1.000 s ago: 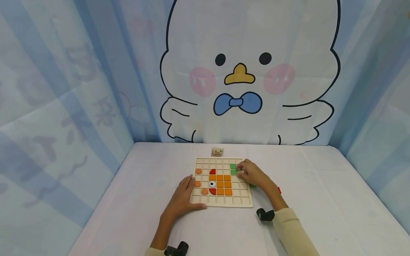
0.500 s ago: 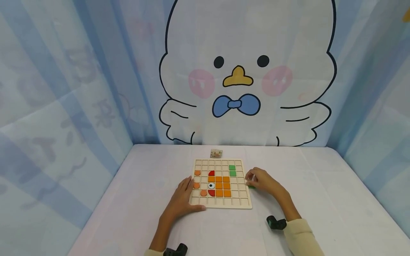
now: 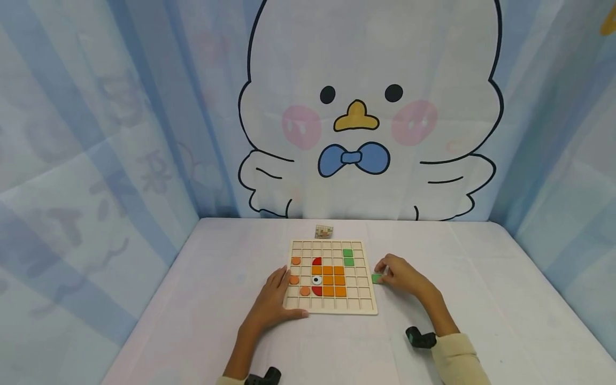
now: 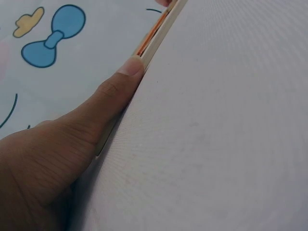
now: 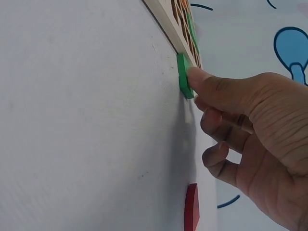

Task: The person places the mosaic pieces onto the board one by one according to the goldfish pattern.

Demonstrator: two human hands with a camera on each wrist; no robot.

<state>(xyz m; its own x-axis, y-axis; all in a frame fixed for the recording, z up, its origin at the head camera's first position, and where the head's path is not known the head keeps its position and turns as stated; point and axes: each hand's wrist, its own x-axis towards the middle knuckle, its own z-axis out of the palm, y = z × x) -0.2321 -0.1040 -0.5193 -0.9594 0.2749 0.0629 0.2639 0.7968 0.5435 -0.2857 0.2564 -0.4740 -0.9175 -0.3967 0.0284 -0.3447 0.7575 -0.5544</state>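
A wooden grid board (image 3: pixel 361 305) lies on the white table. My left hand (image 3: pixel 271 299) rests at its near left corner, thumb along the front edge and fingers against the left side. Beside the board's right edge, my right hand (image 3: pixel 401 275) pinches a green tile (image 3: pixel 376 278) between thumb and index finger. The right wrist view shows the thumb on this green piece (image 5: pixel 184 79), close to the board's edge; a seam across it may mean two tiles. On the grid sit orange square tiles (image 3: pixel 334 280), red quarter-round tiles (image 3: pixel 316 291), an eye tile (image 3: pixel 316 279), orange discs (image 3: pixel 295 261) and two green tiles (image 3: pixel 348 261).
A small patterned card (image 3: pixel 324 231) lies behind the board. In the right wrist view a red piece (image 5: pixel 191 208) lies on the table near my right hand; the head view does not show it. A curtain with a cartoon bird (image 3: pixel 356 176) hangs behind the table.
My right hand has left the green tiles on the board and moved right and toward me, to the loose green tile beside it. The left hand stays at the corner.
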